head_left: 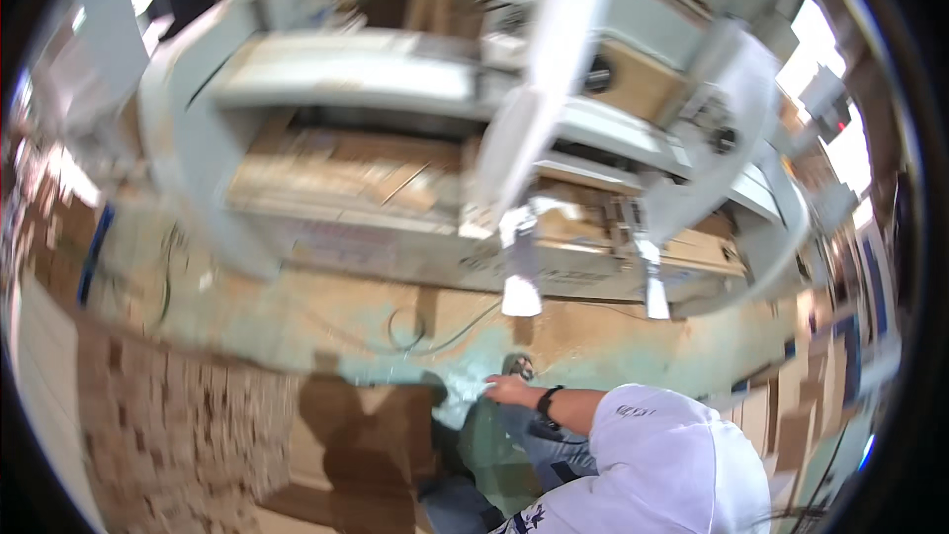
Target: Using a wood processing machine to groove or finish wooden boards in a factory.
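My right hand (506, 391) hangs low over the floor, with a black band (550, 401) at the wrist and a white short sleeve (633, 413) above. Its fingers are small and blurred, so I cannot make out whether they hold anything. Just left of the fingertips is a pale, shiny patch (461, 394); whether it is clear film or glare on the floor, I cannot tell. Below the arm show my jeans (568, 450) and one dark shoe (518, 367). My left hand is out of the picture.
A large grey machine frame (188, 148) spans the far side, with boards (346, 183) on its lower level and upright white blades (554, 59) blurred by motion. A thin cable (450, 341) lies on the floor. Stacked cardboard (168, 425) fills the near left; more panels (796, 425) stand right.
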Action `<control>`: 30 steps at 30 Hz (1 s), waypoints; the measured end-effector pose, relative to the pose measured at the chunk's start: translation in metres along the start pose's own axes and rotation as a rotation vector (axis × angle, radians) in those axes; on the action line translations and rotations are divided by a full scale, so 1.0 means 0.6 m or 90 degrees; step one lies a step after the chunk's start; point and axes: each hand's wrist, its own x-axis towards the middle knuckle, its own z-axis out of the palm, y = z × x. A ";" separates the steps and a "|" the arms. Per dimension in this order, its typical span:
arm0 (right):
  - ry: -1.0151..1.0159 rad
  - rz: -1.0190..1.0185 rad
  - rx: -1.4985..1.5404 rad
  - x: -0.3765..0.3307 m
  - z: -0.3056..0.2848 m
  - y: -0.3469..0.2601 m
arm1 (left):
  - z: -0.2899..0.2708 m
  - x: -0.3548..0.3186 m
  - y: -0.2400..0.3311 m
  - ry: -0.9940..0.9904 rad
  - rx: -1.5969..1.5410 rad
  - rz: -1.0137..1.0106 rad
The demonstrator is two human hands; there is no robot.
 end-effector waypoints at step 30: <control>1.634 0.970 1.429 -0.927 0.142 0.090 | -0.430 -0.477 1.298 -1.093 0.265 0.615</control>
